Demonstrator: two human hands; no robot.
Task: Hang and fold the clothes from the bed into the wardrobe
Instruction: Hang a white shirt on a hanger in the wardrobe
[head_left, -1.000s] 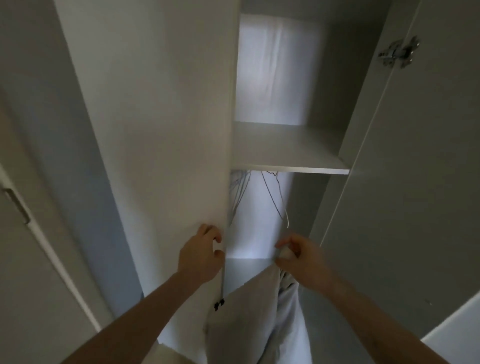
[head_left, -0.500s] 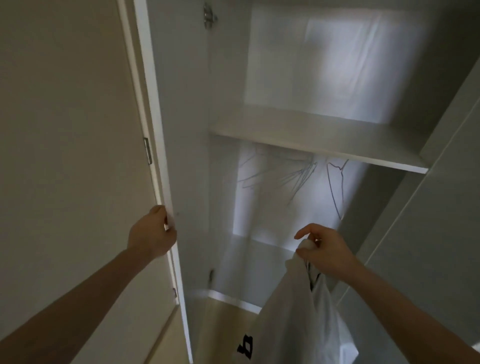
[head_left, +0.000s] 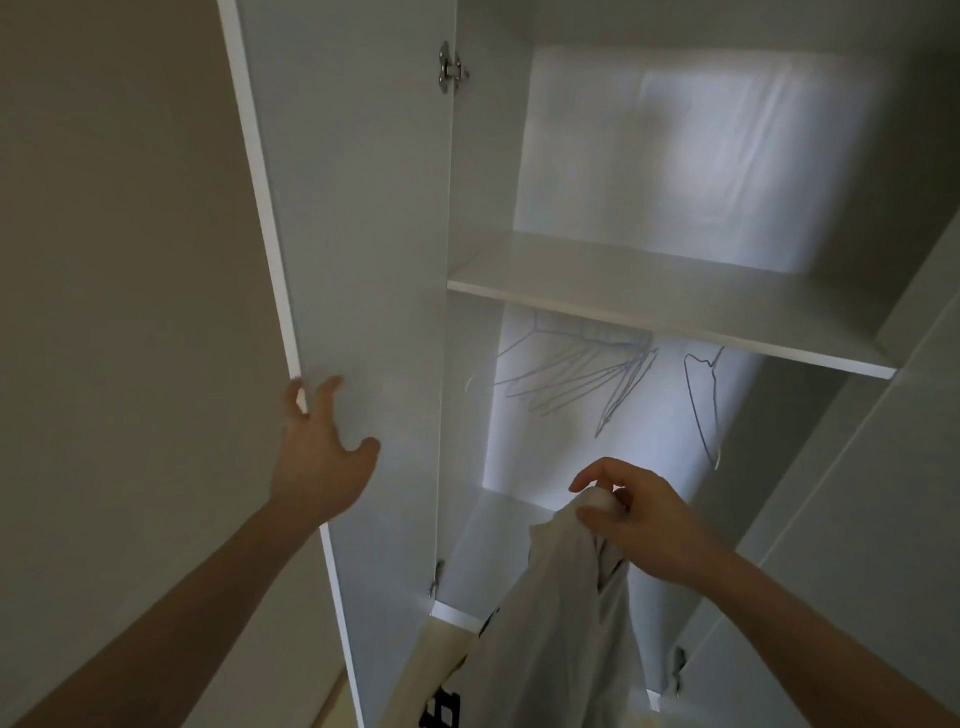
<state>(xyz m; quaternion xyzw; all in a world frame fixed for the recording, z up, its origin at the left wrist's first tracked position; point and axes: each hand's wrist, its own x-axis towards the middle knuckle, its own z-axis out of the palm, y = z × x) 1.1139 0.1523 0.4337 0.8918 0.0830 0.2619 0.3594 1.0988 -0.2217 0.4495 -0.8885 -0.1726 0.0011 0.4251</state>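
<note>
Left hand (head_left: 322, 457) has released the door (head_left: 358, 260) edge, fingers spread.

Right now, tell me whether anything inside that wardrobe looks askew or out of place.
The wire hangers under the shelf are splayed at odd angles in a tangle, not hanging straight; one hanger hangs apart on the right. Otherwise nothing stands out: the right hand grips a white garment, and the left hand is at the open door.

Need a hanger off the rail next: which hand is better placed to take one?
Probably the left hand: it is open beside the white wardrobe door and holds nothing. The right hand grips the pale garment. The thin wire hangers hang above.
</note>
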